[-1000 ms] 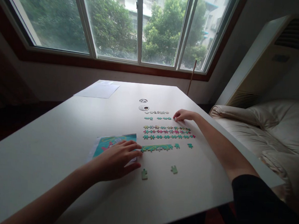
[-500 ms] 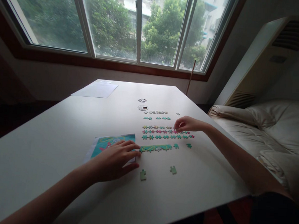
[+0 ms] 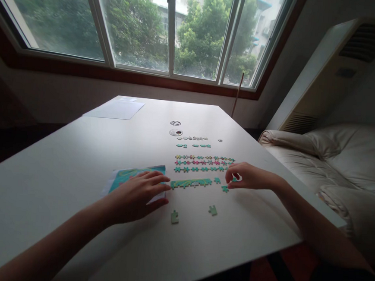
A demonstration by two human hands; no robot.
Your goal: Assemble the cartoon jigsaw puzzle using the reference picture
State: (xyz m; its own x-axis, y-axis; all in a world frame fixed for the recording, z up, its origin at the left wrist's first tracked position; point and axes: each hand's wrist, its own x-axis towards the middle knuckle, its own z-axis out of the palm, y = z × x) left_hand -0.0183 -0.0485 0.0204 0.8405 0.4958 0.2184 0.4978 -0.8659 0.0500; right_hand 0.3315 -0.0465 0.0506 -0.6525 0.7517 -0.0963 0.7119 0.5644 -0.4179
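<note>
My left hand (image 3: pixel 136 195) lies flat, fingers stretched, on a teal picture sheet (image 3: pixel 124 173) on the white table (image 3: pixel 76 149). Its fingertips reach the left end of a joined green puzzle strip (image 3: pixel 190 183). My right hand (image 3: pixel 249 177) is curled in a pinch just right of that strip, its fingertips on a small green puzzle piece (image 3: pixel 225 188). Another green piece (image 3: pixel 234 177) peeks out under that hand. Three rows of coloured pieces (image 3: pixel 201 163) lie just beyond. Two loose pale green pieces (image 3: pixel 174 216) (image 3: pixel 213 210) lie nearer me.
Further back lie short rows of pieces (image 3: pixel 194 138), two round discs (image 3: pixel 174 128) and a paper sheet (image 3: pixel 115 108). The table's right edge runs close to my right arm. A cream sofa (image 3: pixel 335 156) stands to the right, windows behind.
My right hand has drawn back from the far rows toward me and now pinches beside the green strip, where a piece that was not there before lies. My left hand stays on the sheet.
</note>
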